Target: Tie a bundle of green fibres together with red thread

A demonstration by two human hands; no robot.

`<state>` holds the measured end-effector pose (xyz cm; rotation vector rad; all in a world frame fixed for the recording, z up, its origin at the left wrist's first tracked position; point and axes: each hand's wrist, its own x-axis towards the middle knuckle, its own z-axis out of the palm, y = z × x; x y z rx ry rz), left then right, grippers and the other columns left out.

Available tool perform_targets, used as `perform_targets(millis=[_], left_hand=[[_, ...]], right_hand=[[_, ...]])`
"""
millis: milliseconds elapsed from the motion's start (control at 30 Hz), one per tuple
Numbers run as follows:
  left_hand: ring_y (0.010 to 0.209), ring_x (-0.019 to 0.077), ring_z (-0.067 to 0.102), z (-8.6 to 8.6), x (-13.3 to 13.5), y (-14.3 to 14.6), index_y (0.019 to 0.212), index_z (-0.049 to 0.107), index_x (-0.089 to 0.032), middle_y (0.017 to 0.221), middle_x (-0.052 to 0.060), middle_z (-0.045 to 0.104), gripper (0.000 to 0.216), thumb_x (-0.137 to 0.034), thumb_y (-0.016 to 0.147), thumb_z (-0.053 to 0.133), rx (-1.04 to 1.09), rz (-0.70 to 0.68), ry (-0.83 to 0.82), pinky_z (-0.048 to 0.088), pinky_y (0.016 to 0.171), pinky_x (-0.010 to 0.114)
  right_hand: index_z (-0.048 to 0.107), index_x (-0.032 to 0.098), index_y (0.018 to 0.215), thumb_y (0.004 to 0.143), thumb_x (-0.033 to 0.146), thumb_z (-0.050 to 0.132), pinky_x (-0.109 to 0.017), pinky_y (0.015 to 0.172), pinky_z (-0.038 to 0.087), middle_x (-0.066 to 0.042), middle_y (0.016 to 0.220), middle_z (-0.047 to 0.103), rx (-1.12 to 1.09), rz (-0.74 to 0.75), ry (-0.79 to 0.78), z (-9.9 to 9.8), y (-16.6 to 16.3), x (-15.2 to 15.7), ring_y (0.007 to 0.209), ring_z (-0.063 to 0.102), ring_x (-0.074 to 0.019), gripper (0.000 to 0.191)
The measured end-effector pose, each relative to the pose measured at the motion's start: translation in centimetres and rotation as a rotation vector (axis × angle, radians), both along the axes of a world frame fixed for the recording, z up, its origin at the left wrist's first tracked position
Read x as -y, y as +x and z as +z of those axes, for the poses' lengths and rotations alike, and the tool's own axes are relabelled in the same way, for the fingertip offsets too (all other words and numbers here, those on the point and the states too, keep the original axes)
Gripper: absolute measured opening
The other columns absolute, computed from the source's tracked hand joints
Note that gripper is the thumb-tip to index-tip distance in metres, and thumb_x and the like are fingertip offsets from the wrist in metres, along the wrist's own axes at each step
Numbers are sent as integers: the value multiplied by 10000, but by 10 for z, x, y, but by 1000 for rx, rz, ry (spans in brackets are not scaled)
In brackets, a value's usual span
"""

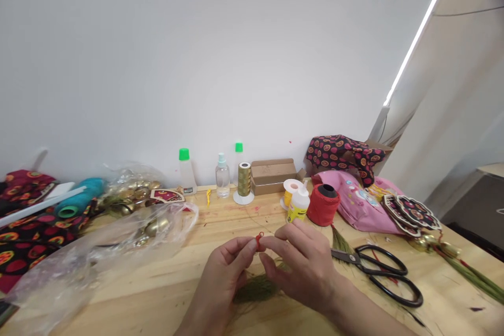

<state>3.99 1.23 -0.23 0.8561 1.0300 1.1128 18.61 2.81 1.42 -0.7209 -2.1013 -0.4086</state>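
Note:
A small loop of red cord point(259, 237) stands up between my fingertips, near the front middle of the table. My left hand point(230, 268) pinches it between thumb and index finger. The bent index finger of my right hand point(305, 262) meets the cord from the other side, with the thumb just below. Olive-green tassel threads point(258, 289) hang under both hands, partly covered by them. Black-handled scissors point(378, 268) lie to the right of my right hand, beside another green tassel point(342, 239).
Behind my hands stand a glue bottle point(298, 205), a red thread cone point(323, 207), an olive thread spool point(244, 181) and a cardboard box point(273, 176). Plastic bags with brass bells point(155, 227) lie left. A pink bag point(356, 202) and embroidered pieces point(417, 212) lie right.

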Motion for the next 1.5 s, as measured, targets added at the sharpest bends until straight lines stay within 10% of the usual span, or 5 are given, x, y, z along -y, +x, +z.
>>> perform_targets(millis=[933,1267,1500], left_hand=[[406,27,251,0,2,8,570,575,-135,480,-66,390,176,-275,631,662,460,-37,-162,197,354,133],[418,37,192,-5,-1,6,591,604,-122,516,-49,417,185,-295,623,661,140,-80,-5,95,355,182],[408,37,181,0,1,6,560,597,-119,508,-46,432,215,-317,620,656,50,-108,-12,90,383,212]], right_hand=[[594,165,706,780,143,474,-266,455,234,3,554,508,158,114,18,-1,-2,5,506,357,-116,142],[600,147,624,713,172,544,-211,512,371,15,566,503,-445,172,-818,2,1,-11,552,460,-98,109],[551,141,550,670,153,535,-201,483,346,22,553,477,-567,252,-972,4,0,-9,533,433,-90,122]])
